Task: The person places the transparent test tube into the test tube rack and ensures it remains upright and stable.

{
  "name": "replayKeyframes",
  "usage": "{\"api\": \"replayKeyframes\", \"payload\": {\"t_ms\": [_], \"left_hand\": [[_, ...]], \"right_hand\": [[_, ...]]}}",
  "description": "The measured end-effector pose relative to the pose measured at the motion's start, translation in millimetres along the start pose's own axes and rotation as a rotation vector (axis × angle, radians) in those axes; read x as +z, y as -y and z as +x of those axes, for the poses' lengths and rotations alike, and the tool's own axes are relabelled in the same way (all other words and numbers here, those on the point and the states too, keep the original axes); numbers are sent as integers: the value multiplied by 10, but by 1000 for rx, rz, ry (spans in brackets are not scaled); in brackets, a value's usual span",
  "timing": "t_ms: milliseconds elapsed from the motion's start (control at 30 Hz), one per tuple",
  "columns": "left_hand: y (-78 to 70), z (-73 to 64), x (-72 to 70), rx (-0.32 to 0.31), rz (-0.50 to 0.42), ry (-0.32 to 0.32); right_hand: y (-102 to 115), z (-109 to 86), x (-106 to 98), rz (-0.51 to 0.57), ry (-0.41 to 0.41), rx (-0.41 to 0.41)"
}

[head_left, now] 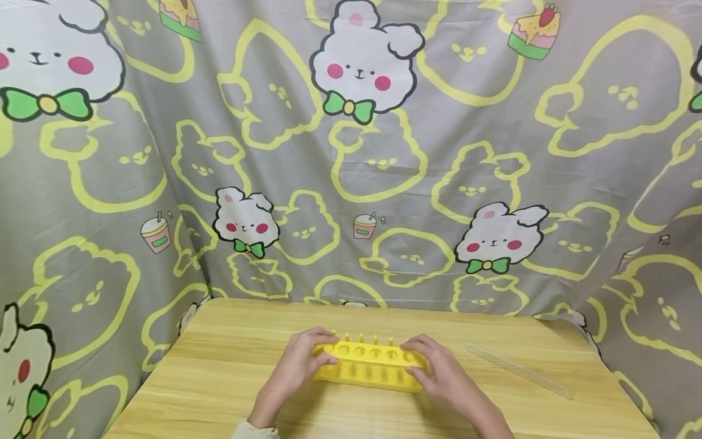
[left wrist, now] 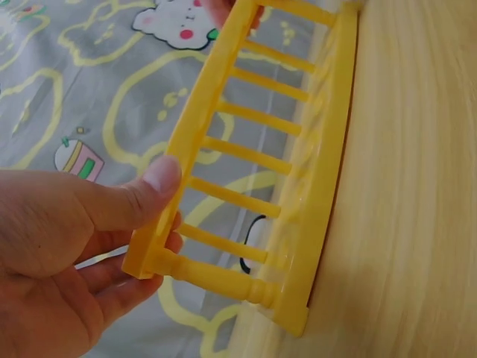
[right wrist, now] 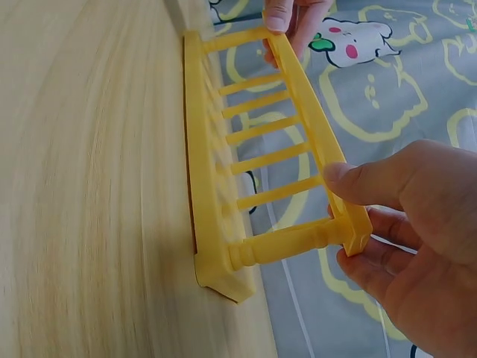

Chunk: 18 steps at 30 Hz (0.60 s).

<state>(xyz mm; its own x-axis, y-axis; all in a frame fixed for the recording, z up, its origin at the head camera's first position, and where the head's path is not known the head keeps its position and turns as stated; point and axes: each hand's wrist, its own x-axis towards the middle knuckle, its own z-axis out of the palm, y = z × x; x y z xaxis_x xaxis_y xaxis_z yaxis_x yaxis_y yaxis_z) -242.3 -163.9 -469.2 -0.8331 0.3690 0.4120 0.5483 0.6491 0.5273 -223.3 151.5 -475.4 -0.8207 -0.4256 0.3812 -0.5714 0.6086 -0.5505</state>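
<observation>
A yellow plastic test tube rack (head_left: pixel 378 361) stands on the wooden table, with a row of round holes in its top plate and short pegs along its far side. My left hand (head_left: pixel 296 366) grips the left end of the top plate, and my right hand (head_left: pixel 446 375) grips the right end. In the left wrist view the thumb (left wrist: pixel 162 177) presses on the plate's edge, fingers beneath. The right wrist view shows the same pinch by the right thumb (right wrist: pixel 341 177). The rack's base (right wrist: pixel 201 171) lies along the tabletop.
To the right of the rack, slim clear rods or tubes (head_left: pixel 518 370) lie slantwise on the table (head_left: pixel 247 323). A grey curtain (head_left: pixel 384 262) with rabbit prints hangs behind the table and at both sides.
</observation>
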Motion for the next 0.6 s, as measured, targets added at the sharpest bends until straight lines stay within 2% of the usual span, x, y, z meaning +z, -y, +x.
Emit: {"api": "replayKeyframes", "payload": {"t_ms": [233, 600], "left_hand": [[-43, 54, 35, -13, -21, 42], [-45, 138, 119, 11, -18, -3]], "right_hand": [[-89, -4, -52, -31, -29, -38], [-225, 47, -103, -20, -18, -59]]}}
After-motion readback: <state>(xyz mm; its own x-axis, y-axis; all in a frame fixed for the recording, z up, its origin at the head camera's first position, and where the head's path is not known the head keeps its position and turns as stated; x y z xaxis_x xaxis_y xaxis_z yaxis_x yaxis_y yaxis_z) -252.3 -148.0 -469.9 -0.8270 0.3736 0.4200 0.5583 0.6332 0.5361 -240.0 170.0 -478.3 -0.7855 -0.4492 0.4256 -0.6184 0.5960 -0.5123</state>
